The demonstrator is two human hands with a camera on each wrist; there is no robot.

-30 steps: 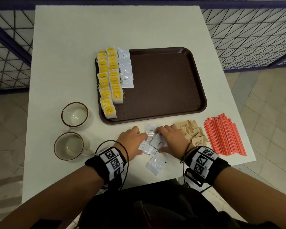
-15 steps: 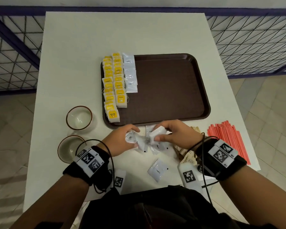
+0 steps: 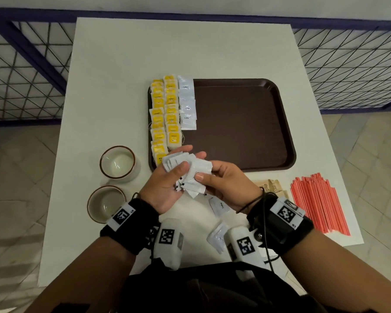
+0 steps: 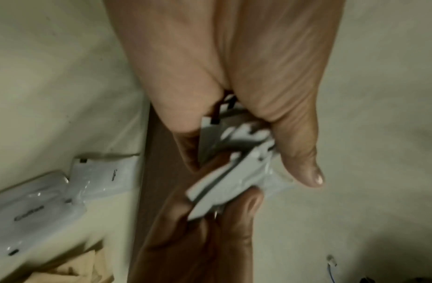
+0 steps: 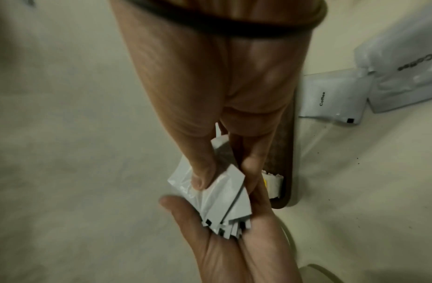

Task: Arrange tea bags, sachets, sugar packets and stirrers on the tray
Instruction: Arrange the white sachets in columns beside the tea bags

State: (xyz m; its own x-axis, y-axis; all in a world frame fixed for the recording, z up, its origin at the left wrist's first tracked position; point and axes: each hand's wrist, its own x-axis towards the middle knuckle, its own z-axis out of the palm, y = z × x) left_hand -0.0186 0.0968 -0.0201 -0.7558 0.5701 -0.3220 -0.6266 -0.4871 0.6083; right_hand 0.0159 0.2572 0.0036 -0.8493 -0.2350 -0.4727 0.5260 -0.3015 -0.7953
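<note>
quick count from what I can see: one brown tray (image 3: 246, 123), two cups (image 3: 117, 161) sitting on the desk (image 3: 113, 75) left of it. Two rows of yellow tea bags (image 3: 165, 114) on the tray, they overlap too much for an exact number. Beside them one column of white coffee sachets (image 3: 186, 105), looks like four. Two loose sachets (image 3: 219, 205) lie on the desk, plus a fanned bunch of sachets (image 3: 187, 170) in two hands, can't count those. A few brown sugar packets (image 3: 272, 187), and one big pile of red stirrers (image 3: 316, 199), way too many to count
</note>
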